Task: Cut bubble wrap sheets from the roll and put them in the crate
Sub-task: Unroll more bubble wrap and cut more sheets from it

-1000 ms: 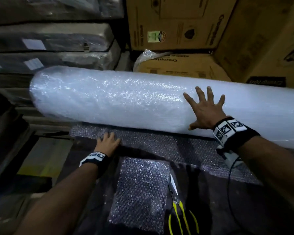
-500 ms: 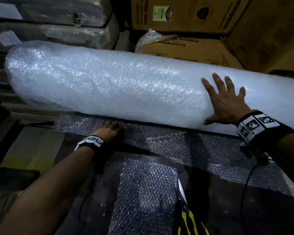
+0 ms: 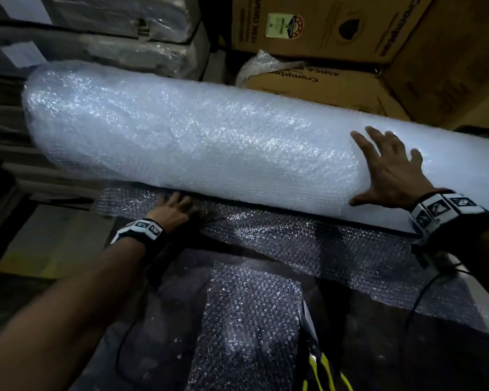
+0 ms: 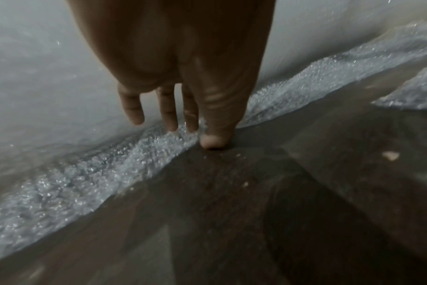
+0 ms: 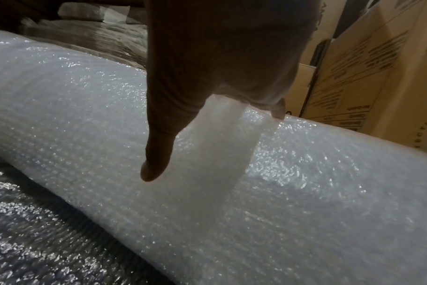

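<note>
Bubble wrap roll point(image 3: 209, 148) lies across the dark counter point(image 3: 378, 348) before you. Your right hand point(image 3: 393, 170) presses it flat, fingers spread, gripping nothing. Your left hand point(image 3: 172, 211), fingers straight, pins the unrolled sheet point(image 3: 308, 244). Roll away evenly, keeping the sheet held flat.

We see our right hand point(image 5: 222, 63) lying flat on the bubble wrap roll point(image 5: 268, 202), fingers spread, the thumb point(image 5: 159, 150) stretched down its near side and one fingertip showing at its upper edge. Below the roll, unrolled bubble wrap point(image 5: 37, 250) lies flat and glints on a dark surface. Beyond the roll stand cardboard boxes point(image 5: 368, 73) with dark print, and further along it lie plastic-wrapped bundles point(image 5: 90, 32).
</note>
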`<state>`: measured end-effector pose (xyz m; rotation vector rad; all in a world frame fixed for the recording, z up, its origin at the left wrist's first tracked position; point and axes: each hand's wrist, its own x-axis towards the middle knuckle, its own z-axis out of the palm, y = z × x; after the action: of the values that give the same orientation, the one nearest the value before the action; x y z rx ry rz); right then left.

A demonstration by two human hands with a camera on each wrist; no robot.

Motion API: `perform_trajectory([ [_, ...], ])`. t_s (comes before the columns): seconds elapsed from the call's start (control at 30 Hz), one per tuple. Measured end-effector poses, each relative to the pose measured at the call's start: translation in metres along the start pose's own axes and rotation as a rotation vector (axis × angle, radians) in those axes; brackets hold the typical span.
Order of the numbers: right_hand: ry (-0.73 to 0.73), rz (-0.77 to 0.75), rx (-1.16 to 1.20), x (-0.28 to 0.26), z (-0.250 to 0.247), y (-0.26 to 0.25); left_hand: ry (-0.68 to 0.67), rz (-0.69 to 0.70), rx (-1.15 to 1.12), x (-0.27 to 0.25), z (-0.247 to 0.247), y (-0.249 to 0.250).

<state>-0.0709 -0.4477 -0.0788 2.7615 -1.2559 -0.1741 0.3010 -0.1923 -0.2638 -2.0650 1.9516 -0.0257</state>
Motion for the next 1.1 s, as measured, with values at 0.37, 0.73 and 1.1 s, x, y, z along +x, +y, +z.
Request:
perform_trajectory([
  [0.37,0.001,0.017,-0.058,0.007,0.011,-0.006,0.296,0.048,-0.113,0.001,0.016,0.003],
  [0.73,0.047,-0.059,-0.072,0.002,-0.001,-0.051,0.224,0.026,-0.095,-0.054,0.013,-0.029],
  [1.1,0.047,-0.204,-0.048,0.018,-0.025,-0.17,0.267,-0.118,-0.058,-0.154,0.036,-0.114],
])
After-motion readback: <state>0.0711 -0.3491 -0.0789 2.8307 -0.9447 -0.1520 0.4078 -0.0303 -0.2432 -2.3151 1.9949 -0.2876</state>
